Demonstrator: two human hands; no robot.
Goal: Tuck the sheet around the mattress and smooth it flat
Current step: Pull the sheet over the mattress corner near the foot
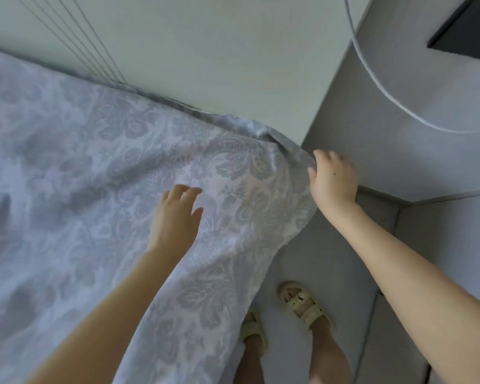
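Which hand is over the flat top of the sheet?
The left hand, open over the sheet; the right hand is at its corner edge.

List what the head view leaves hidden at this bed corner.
- Mattress: head view, entirely under the patterned sheet.
- Right hand: head view, motion blur hides whether it pinches the sheet corner.
- Left sandal: head view, half covered by hanging sheet.
- Sheet's far end: head view, cut off by the left edge.

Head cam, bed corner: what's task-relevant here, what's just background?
Job: sheet; left hand over it; right hand at its corner.
Background: sandals; white cable; floor.
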